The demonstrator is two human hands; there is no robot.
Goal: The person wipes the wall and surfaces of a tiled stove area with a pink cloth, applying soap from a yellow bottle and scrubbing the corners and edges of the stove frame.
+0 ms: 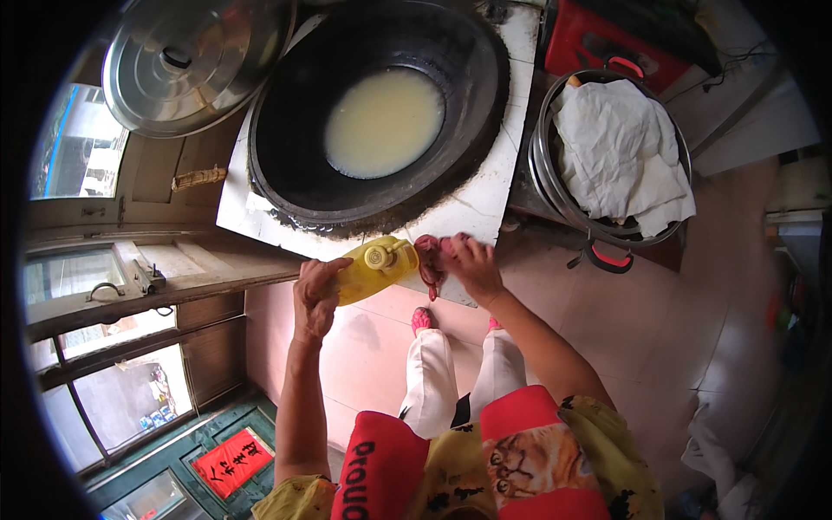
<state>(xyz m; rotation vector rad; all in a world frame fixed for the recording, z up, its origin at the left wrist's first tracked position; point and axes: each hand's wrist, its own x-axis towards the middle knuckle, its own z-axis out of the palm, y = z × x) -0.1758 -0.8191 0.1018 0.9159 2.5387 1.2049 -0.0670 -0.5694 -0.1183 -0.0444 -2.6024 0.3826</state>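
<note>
My left hand (316, 296) grips a yellow, see-through plastic bottle (364, 276) with a pale round cap. The bottle is over the front edge of a white-tiled stove top (331, 244). On that edge, to the right of the bottle, my right hand (476, 270) has its fingers curled on a bunched dark-red cloth (430, 263). The fingers are slightly blurred. Beyond both hands a large black wok (292, 156) is set into the stove, with pale yellowish, cloudy liquid (387, 123) in its bottom.
A big steel lid (156, 84) leans at the wok's left, above a straw-like bundle (198, 177). To the right, a steel steamer pot (539, 175) with red-lined handles holds a white cloth (614, 146). A wooden window frame (195, 263) projects at left. Pink floor tiles (585, 325) lie below.
</note>
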